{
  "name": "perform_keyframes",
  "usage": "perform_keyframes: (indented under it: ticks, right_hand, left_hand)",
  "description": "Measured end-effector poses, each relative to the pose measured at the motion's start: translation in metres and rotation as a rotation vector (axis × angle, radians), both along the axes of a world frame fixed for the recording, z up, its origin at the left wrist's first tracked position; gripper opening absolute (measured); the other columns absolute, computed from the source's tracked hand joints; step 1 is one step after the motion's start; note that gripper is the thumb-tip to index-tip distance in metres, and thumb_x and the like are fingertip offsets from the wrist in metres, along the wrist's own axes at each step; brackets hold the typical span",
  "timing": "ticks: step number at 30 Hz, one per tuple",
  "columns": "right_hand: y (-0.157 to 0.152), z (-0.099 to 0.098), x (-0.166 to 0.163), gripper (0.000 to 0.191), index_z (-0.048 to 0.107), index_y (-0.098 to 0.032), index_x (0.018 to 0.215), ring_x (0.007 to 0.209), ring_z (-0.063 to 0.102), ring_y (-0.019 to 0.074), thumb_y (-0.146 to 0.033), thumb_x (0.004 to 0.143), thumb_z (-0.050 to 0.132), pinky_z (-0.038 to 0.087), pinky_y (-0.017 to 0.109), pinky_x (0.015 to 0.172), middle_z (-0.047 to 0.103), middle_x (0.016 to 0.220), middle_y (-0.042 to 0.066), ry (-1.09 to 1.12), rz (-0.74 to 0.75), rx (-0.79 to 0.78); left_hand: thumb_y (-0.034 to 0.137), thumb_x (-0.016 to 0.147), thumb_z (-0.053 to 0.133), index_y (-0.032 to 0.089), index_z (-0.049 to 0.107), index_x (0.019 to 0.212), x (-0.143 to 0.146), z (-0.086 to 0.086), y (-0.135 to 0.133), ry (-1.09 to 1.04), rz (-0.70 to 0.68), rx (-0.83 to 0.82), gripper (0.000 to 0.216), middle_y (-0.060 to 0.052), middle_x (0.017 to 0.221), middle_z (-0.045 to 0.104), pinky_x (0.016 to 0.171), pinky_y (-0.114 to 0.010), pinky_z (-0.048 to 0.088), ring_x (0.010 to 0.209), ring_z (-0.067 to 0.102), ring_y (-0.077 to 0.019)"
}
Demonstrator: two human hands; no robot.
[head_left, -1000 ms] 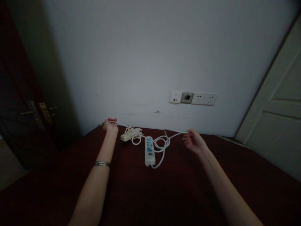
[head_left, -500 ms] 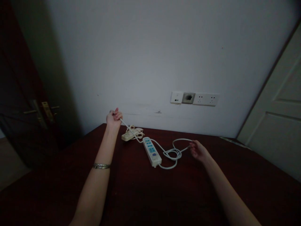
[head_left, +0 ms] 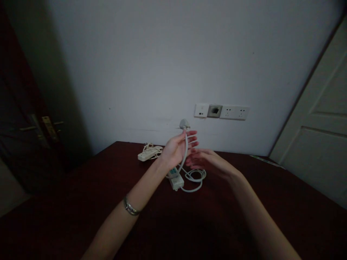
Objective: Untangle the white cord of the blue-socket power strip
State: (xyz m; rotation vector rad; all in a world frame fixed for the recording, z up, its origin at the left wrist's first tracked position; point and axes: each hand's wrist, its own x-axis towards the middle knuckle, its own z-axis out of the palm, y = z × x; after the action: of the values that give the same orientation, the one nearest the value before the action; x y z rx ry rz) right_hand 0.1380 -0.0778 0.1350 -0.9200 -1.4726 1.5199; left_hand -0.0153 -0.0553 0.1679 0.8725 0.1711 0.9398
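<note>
Since half a second ago, moved in from the far left toward the middle: the left hand (head_left: 175,150), now raised above the tabletop (head_left: 81,202) with the white cord (head_left: 185,150) gripped in it. Palm turned toward the right, fingers curled loosely around the cord, which runs upright through the hand. At the cord's top end, a grey-white plug (head_left: 184,124) poking up just above the fingertips, in front of the pale wall (head_left: 151,57). Also shifted since then, from the right toward the middle: the right hand (head_left: 207,162), now just beside the left hand, palm up, fingers spread and reaching left, holding nothing that can be made out; whether the fingertips touch the cord cannot be told. A metal bracelet (head_left: 130,208) on the left wrist.

Below the hands, resting on the dark red tabletop: a white power strip (head_left: 175,178), partly hidden by the left hand, with the rest of the cord lying in loose loops just to its right. Farther left, near the wall: a second, cream-coloured power strip (head_left: 146,154) with its own cord bundled on it.

On the wall, right of the plug: a row of white wall sockets (head_left: 221,111) with one grey plate among them. At the far left, a dark door with a brass handle (head_left: 48,127). At the right edge, a white panelled door (head_left: 320,137).
</note>
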Motion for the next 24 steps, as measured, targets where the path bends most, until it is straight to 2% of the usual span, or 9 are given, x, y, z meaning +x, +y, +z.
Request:
perform_keyframes:
  ticks: [2,4,8,11,13,16,20,22,24]
  right_hand:
    - [-0.010,0.002,-0.011,0.023,0.053,-0.015,0.090,0.075,0.063,0.0137,-0.019,0.069,0.061,0.051,0.030,0.075,0.063,0.085,0.006,0.008,0.086,0.003]
    - [-0.013,0.002,-0.016,0.029,0.050,-0.016,0.095,0.073,0.064,0.0150,-0.018,0.069,0.061,0.052,0.032,0.072,0.063,0.085,0.006,0.024,0.082,0.004]
    - [-0.012,0.003,-0.019,0.035,0.047,-0.017,0.104,0.068,0.064,0.0143,-0.022,0.072,0.060,0.053,0.031,0.066,0.064,0.087,0.006,0.054,0.086,0.036]
    - [-0.013,0.007,-0.023,0.028,0.052,-0.015,0.097,0.061,0.062,0.0109,-0.026,0.073,0.060,0.052,0.025,0.062,0.064,0.075,0.002,-0.039,0.033,0.142]
    - [-0.016,0.011,-0.028,0.025,0.052,-0.015,0.094,0.054,0.059,0.0100,-0.030,0.074,0.058,0.051,0.023,0.056,0.062,0.064,-0.001,-0.076,-0.033,0.229]
    - [-0.021,0.016,-0.031,0.027,0.049,-0.017,0.099,0.045,0.056,0.0099,-0.032,0.076,0.054,0.047,0.020,0.046,0.058,0.053,-0.004,-0.072,-0.100,0.284]
    - [-0.025,0.026,-0.022,0.027,0.048,-0.017,0.101,0.042,0.054,0.0103,-0.031,0.078,0.049,0.044,0.019,0.040,0.059,0.052,-0.002,-0.033,-0.226,0.270]
    - [-0.027,0.034,-0.008,0.027,0.048,-0.017,0.100,0.046,0.057,0.0122,-0.030,0.077,0.051,0.047,0.021,0.042,0.059,0.054,-0.001,0.028,-0.331,0.272]
    - [-0.030,0.043,0.009,0.026,0.049,-0.017,0.100,0.049,0.058,0.0130,-0.027,0.076,0.053,0.049,0.022,0.044,0.059,0.055,-0.001,0.095,-0.453,0.287]
  left_hand:
    - [0.029,0.088,0.042,0.012,0.064,0.086,0.012,-0.008,-0.003,0.071,0.089,0.126,0.028,-0.008,0.084,0.059,0.069,-0.025,0.045,0.078,0.056,-0.0137]
    - [0.030,0.087,0.044,0.014,0.066,0.086,0.017,-0.013,-0.005,0.162,0.226,0.266,0.027,-0.008,0.092,0.060,0.078,-0.028,0.043,0.084,0.055,-0.0148]
    - [0.030,0.085,0.047,0.018,0.067,0.089,0.014,-0.014,-0.002,0.447,0.648,0.608,0.024,-0.007,0.099,0.059,0.092,-0.034,0.034,0.098,0.049,-0.0186]
    - [0.026,0.083,0.050,0.017,0.068,0.092,0.011,-0.014,0.003,0.543,0.893,0.751,0.022,-0.008,0.102,0.056,0.096,-0.032,0.031,0.103,0.047,-0.0192]
    - [0.026,0.082,0.051,0.016,0.068,0.091,0.011,-0.015,0.006,0.572,0.869,0.766,0.022,-0.009,0.100,0.057,0.095,-0.031,0.031,0.103,0.048,-0.0195]
    - [0.033,0.085,0.046,0.013,0.068,0.092,0.011,-0.019,0.011,0.598,0.649,0.721,0.030,-0.009,0.091,0.062,0.091,-0.031,0.034,0.097,0.052,-0.0197]
    - [0.046,0.087,0.034,0.010,0.063,0.101,0.013,-0.028,0.021,0.549,0.366,0.611,0.047,-0.010,0.082,0.065,0.076,-0.029,0.042,0.084,0.058,-0.0187]
    - [0.049,0.087,0.029,0.009,0.064,0.097,0.014,-0.035,0.031,0.562,0.318,0.561,0.054,-0.011,0.080,0.065,0.070,-0.028,0.042,0.079,0.059,-0.0184]
    - [0.046,0.087,0.030,0.009,0.065,0.090,0.016,-0.044,0.044,0.624,0.336,0.522,0.051,-0.011,0.080,0.065,0.067,-0.027,0.042,0.077,0.059,-0.0177]
